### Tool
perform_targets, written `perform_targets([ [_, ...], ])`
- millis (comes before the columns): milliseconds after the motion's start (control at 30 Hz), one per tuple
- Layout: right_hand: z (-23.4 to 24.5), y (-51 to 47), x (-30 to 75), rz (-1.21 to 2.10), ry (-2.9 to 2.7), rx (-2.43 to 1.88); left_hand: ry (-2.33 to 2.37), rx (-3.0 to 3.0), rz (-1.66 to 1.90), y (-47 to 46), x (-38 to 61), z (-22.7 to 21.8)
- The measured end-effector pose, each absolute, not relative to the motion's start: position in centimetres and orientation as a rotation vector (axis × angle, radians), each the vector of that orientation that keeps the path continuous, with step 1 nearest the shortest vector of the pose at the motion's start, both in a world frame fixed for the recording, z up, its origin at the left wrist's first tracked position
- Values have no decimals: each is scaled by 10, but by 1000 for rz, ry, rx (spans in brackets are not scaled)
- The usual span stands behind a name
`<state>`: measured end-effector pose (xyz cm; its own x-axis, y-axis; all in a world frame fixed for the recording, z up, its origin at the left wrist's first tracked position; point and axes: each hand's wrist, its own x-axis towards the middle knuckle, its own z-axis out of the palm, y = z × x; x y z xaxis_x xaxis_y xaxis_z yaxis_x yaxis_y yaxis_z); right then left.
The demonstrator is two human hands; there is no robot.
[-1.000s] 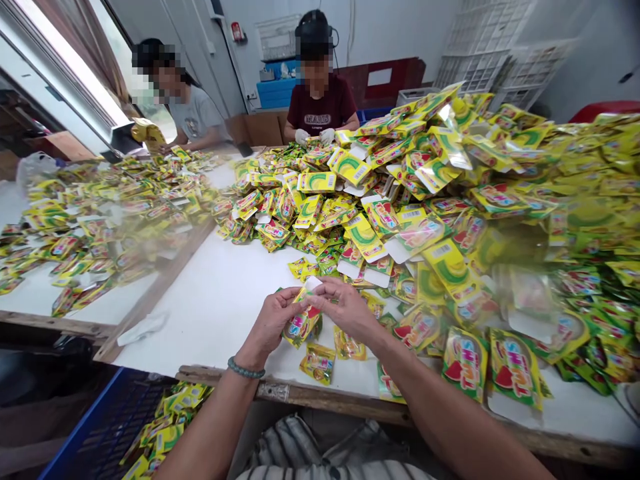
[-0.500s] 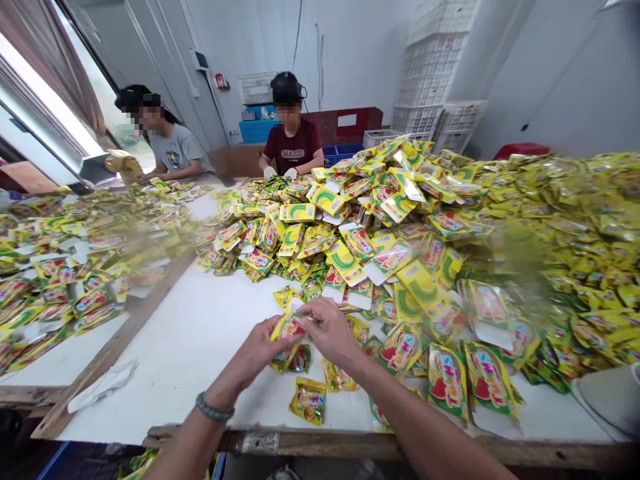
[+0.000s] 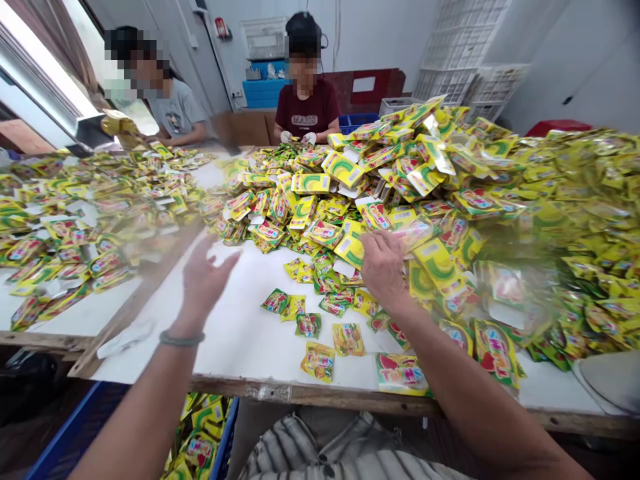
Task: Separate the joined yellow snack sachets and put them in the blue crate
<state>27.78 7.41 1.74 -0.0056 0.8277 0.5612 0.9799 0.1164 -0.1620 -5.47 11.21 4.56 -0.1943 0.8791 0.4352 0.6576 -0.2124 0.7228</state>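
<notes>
My left hand (image 3: 204, 280) is raised over the white tabletop at left of centre, thumb and fingers apart, holding nothing. My right hand (image 3: 384, 270) is at the near side of the heap, its fingers closed against a flat yellow box (image 3: 350, 245) with a green curve and barcode; its fingertips are partly hidden. Small sachets lie in front of the heap, among them a green sachet (image 3: 309, 325), a yellow sachet (image 3: 319, 361) and another yellow sachet (image 3: 349, 339). Near the table edge, a larger printed packet (image 3: 400, 374) lies below my right wrist.
A large heap of yellow boxes (image 3: 310, 183) fills the table's middle and right. More packets (image 3: 75, 230) lie beyond a wooden strip (image 3: 135, 303) on the left. Below the edge is a blue crate (image 3: 227, 427) with packets. Two people sit across the table; white crates (image 3: 453, 87) are stacked behind.
Both hands were together on one yellow packet; it is no longer in them. My left hand has moved left and opened, my right hand up to the heap. The view has tilted down.
</notes>
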Motion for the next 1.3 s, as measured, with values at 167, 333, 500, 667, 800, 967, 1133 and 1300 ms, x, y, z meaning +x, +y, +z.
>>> perform_targets([
  [167, 22, 68, 270, -245, -2186, -1796, 1663, 1816, 1105, 84, -7, 12],
  [333, 13, 67, 273, -89, -2169, -1926, 1634, 1794, 907, 74, 1, 7],
  [500, 13, 49, 270, -28, -2322, -1925, 1848, 2017, 721, 57, -6, -2],
  [667, 17, 43, 234, -63, -2183, -1818, 2118, 2031, 441, 47, 2, -4],
  [800, 13, 56, 184, 317, -2334, -1645, 2092, 2115, 164, 49, 10, -3],
  [967, -5, 72, 156, 658, -2404, -1783, 2029, 1985, 103, 55, -2, -7],
  [1133, -6, 69, 175, 673, -2283, -1677, 1903, 1822, 400, 53, -12, -11],
  [1300, 8, 56, 197, 945, -1836, -1495, 1461, 1352, 830, 46, -1, -16],
])
